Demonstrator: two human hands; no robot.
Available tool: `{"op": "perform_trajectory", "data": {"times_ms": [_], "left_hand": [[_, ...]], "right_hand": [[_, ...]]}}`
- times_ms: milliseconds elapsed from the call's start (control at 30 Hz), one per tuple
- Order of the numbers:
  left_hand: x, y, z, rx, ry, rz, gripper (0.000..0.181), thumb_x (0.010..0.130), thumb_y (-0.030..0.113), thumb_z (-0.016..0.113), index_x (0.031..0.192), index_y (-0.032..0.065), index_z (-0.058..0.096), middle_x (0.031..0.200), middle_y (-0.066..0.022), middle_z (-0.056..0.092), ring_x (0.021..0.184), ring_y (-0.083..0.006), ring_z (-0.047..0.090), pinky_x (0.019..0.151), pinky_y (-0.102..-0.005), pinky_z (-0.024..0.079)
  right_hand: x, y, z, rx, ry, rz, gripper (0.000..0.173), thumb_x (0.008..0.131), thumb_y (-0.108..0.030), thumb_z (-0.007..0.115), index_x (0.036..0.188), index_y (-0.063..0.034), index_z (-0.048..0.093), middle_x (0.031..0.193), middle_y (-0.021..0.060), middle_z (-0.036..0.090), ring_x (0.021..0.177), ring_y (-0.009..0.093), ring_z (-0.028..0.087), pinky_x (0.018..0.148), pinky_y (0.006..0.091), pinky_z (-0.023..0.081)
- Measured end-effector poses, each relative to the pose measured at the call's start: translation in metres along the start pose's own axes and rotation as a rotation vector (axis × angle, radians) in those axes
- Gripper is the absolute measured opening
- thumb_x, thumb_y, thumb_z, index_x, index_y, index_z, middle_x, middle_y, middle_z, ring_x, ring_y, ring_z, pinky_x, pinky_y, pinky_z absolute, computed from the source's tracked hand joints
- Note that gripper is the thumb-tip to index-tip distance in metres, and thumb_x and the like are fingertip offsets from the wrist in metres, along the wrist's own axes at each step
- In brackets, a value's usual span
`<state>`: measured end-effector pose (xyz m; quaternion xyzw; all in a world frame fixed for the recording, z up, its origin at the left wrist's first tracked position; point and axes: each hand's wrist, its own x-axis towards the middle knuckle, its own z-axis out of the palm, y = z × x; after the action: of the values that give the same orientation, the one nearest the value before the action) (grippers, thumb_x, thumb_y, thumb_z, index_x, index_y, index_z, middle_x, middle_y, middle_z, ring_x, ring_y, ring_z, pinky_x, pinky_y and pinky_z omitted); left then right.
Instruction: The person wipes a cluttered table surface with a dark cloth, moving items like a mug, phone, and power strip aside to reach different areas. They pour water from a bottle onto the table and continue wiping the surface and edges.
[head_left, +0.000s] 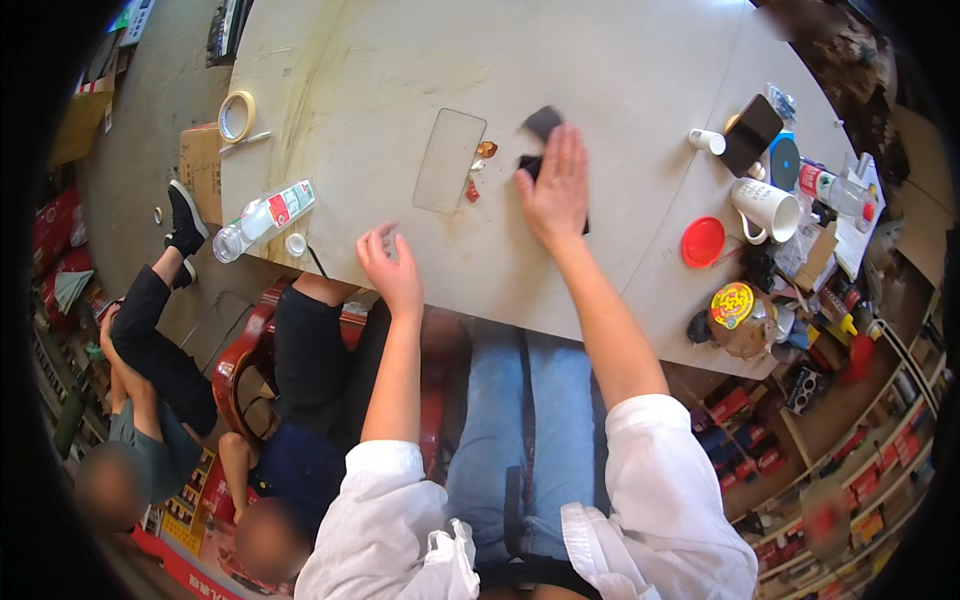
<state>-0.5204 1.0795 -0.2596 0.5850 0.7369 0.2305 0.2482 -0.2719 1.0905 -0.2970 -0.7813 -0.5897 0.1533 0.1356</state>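
Observation:
My right hand (559, 184) lies flat over a dark, flat object (529, 166), possibly a phone, which it mostly covers. Beyond the fingertips is a blurred dark grey piece (542, 122); whether the fingers touch it is hidden. Over the table's near edge, my left hand (391, 266) is empty with its fingers apart and curled. Between and beyond the hands, a clear, dark-edged rectangular sheet (450, 160), like a phone screen protector, rests on the pale table (375, 82). Beside it are a brown scrap (487, 149) and a red scrap (472, 191).
To the left are a plastic bottle (262, 219), a white cap (295, 244) and a tape roll (237, 117). A white mug (765, 210), red lid (703, 241), black phone (752, 135) and jar (742, 319) crowd the right side. Two people (307, 360) (154, 405) sit at left.

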Motion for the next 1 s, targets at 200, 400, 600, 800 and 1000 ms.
{"op": "perform_trajectory", "data": {"times_ms": [200,400,600,800,1000], "left_hand": [[0.060,0.035,0.040,-0.038,0.088,0.123,0.016,0.090,0.009,0.056,0.102,0.0059,0.065,0.103,-0.0081,0.055,0.093,-0.0212,0.052,0.080,-0.0330,0.045],[0.126,0.063,0.070,0.037,0.095,0.243,0.012,0.090,0.014,0.057,0.096,0.0046,0.062,0.100,-0.0114,0.054,0.097,-0.0294,0.051,0.087,-0.0401,0.041],[0.201,0.070,0.084,0.318,0.332,0.385,0.021,0.086,0.016,0.063,0.098,0.0022,0.052,0.101,-0.0167,0.049,0.098,-0.0353,0.049,0.087,-0.0452,0.041],[0.247,0.084,0.114,0.348,0.381,0.393,0.021,0.089,0.021,0.061,0.092,0.0036,0.050,0.099,-0.0154,0.048,0.096,-0.0343,0.047,0.087,-0.0451,0.039],[0.245,0.080,0.131,0.400,0.363,0.324,0.023,0.090,0.023,0.058,0.089,0.0028,0.048,0.095,-0.0155,0.049,0.095,-0.0354,0.047,0.086,-0.0462,0.039]], "right_hand": [[-0.027,-0.015,-0.009,0.174,-0.047,-0.159,0.062,0.089,-0.027,0.063,0.143,-0.0060,0.043,0.149,0.0116,0.038,0.139,0.030,0.034,0.115,0.0450,0.026],[-0.003,-0.004,-0.020,0.535,0.177,-0.001,0.027,0.085,0.004,0.061,0.108,-0.0084,0.069,0.112,0.0079,0.059,0.102,0.027,0.057,0.086,0.0356,0.048],[0.102,0.069,-0.072,0.858,0.353,0.206,0.018,0.094,-0.006,0.057,0.110,0.0013,0.064,0.104,0.0088,0.067,0.096,0.016,0.061,0.087,0.0284,0.048],[0.233,0.199,-0.085,0.412,0.477,0.032,0.037,0.097,-0.023,0.054,0.124,0.0019,0.058,0.131,0.0187,0.056,0.125,0.031,0.050,0.105,0.0388,0.038],[0.215,0.145,-0.038,-0.177,0.336,-0.102,0.080,0.093,-0.048,0.052,0.146,0.0068,0.028,0.153,0.0261,0.028,0.143,0.038,0.024,0.118,0.0447,0.019]]}}
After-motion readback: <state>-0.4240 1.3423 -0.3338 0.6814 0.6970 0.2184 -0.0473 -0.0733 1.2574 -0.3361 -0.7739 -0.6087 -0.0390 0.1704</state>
